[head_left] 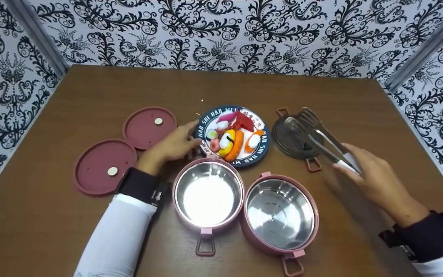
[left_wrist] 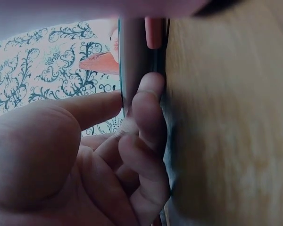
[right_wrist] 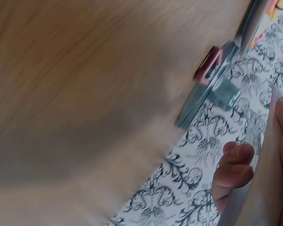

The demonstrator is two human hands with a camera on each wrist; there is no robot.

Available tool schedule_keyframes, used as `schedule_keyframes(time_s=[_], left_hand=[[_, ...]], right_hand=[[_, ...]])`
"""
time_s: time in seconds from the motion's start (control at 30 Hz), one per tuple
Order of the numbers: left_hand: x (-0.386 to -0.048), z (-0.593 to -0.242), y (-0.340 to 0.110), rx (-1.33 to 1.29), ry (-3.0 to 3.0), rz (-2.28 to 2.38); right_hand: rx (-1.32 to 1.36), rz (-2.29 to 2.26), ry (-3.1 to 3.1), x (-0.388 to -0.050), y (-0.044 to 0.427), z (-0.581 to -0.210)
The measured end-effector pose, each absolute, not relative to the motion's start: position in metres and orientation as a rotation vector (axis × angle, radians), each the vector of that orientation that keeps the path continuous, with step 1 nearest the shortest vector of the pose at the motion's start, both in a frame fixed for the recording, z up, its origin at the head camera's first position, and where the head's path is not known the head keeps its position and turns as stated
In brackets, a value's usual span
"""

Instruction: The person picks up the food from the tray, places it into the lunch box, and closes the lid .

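Observation:
At the left rim of a round plate (head_left: 264, 144) with a dark lettered border, my left hand (head_left: 173, 144) grips the edge. In the left wrist view the thumb (left_wrist: 96, 108) lies against the plate's upper side, with curled fingers (left_wrist: 148, 113) under the edge. Several toy food pieces lie on the plate, among them an orange sausage-like piece (head_left: 235, 146), a red piece (head_left: 243, 122) and a yellow-and-white piece (head_left: 226, 141). My right hand (head_left: 377, 179) holds metal tongs (head_left: 310, 117) by their white grips, the tips spread apart above a dark lid (head_left: 290, 142).
Two pink-rimmed steel pots, a left one (head_left: 208, 194) and a right one (head_left: 279, 215), stand near the plate's front, their steel insides showing. Two maroon lids, one farther back (head_left: 148, 132) and one nearer (head_left: 100, 165), lie left. Patterned walls (head_left: 221, 38) border the wooden table (head_left: 129, 84).

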State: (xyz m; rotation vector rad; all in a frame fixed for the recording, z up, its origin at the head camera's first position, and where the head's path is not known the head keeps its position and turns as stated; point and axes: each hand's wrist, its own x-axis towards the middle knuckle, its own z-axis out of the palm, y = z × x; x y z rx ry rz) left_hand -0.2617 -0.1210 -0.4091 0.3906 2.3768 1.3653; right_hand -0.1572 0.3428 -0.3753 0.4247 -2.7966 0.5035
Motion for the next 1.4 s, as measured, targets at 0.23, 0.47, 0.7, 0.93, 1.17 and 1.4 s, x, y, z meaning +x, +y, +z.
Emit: schedule_keyframes(time_s=[0.23,0.47,0.7,0.93,1.17,1.4], left_hand=[[-0.263,-0.408,-0.118,0.437,2.382,1.362],[-0.265,-0.409,-0.118,0.461,2.384,1.365],[-0.264,-0.411,-0.120,0.413,2.361,1.370],[-0.262,-0.412,-0.122,0.399,2.359,1.375],[-0.263,-0.413,-0.121,0.391,2.355,1.388],[-0.264,-0.415,-0.121,0.419,2.340,1.406]], right_hand=[[0.512,0.445,-2.784,-0.155,0.326,-0.377],[0.573,0.436,-2.800,-0.154,0.311,-0.378],[0.638,0.411,-2.813,-0.156,0.303,-0.381],[0.664,0.360,-2.803,-0.159,0.297,-0.384],[0.686,0.281,-2.785,-0.161,0.294,-0.385],[0.685,0.244,-2.758,-0.162,0.291,-0.385]])
